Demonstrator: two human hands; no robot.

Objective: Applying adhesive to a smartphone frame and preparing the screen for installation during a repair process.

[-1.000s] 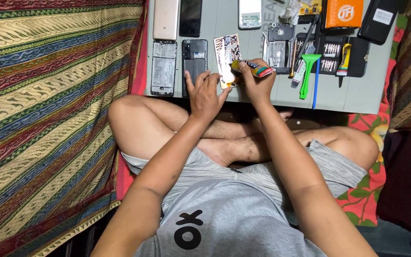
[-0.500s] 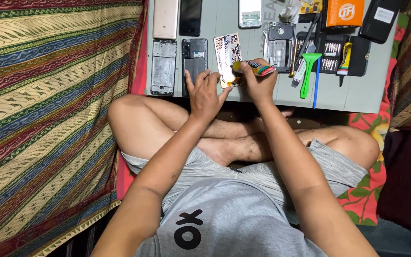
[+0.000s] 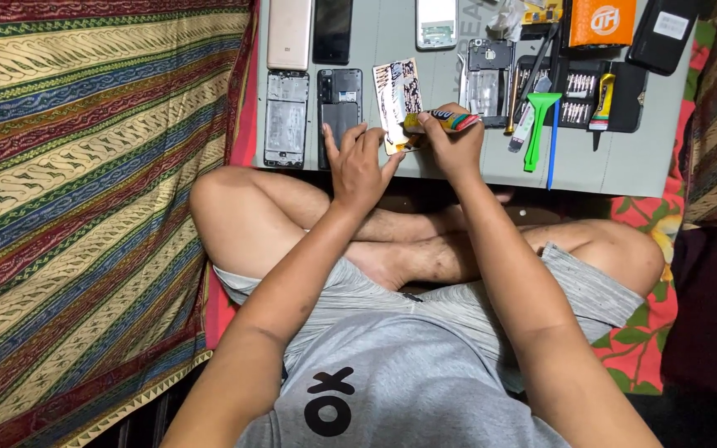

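Recording position first: your right hand (image 3: 458,153) is clenched around the striped tube (image 3: 443,122), thumb and fingers grasping its body, over the near edge of the grey table (image 3: 616,170), a little left of that edge's middle.

Operator: And the left hand?

Inspector: Your left hand (image 3: 358,166) is released, grasping nothing. The fingers are spread. Their tips rest on the lower end of the opened black phone (image 3: 339,108) and against the near edge of the patterned back cover (image 3: 397,95).

Operator: Which step do you log?

Inspector: In my judgement, you are applying the tube's contents along the cover's lower right edge while the left hand steadies the work. I cannot tell whether anything has come out of the tip.

Operator: Orientation?

Inspector: The tube's long axis runs roughly parallel to the table's near edge. Its tip points left, at the cover; its tail points right, toward the green pry tool (image 3: 541,124).

Operator: What does the next move call for?

Inspector: Light, even pressure, I judge, and a cover that does not shift. Keep the tip on the edge, clear of the black phone just beside it.
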